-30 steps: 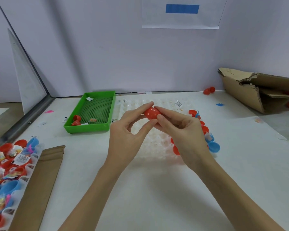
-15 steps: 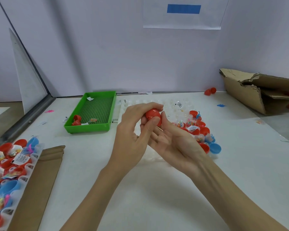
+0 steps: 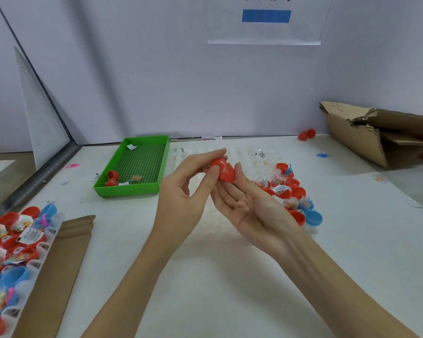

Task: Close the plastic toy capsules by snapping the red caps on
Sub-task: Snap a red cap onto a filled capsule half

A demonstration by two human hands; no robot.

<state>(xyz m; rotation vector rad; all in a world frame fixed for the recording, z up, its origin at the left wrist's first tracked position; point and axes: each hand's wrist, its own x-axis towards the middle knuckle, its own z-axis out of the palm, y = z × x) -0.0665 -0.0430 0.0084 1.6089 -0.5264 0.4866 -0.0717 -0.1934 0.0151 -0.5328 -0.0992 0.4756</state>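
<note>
A red toy capsule (image 3: 224,170) is held above the clear plastic tray (image 3: 205,217) at the middle of the white table (image 3: 230,289), pinched between thumb and forefinger of the left hand (image 3: 181,203) while the right hand (image 3: 252,211), palm up and fingers relaxed, cradles it at the fingertips; whether its cap is fully seated cannot be made out. The hands hide most of the tray, whose clear cells are hard to read; open red (image 3: 298,191) and blue halves (image 3: 314,217) sit along its right side. Left of the tray a green bin (image 3: 134,189) holds a red piece, and a second tray of capsules (image 3: 10,240) is cut off at the frame's left edge. Right of the tray a torn cardboard box (image 3: 381,132) runs out of frame. Bare tabletop lies in front of the tray
</note>
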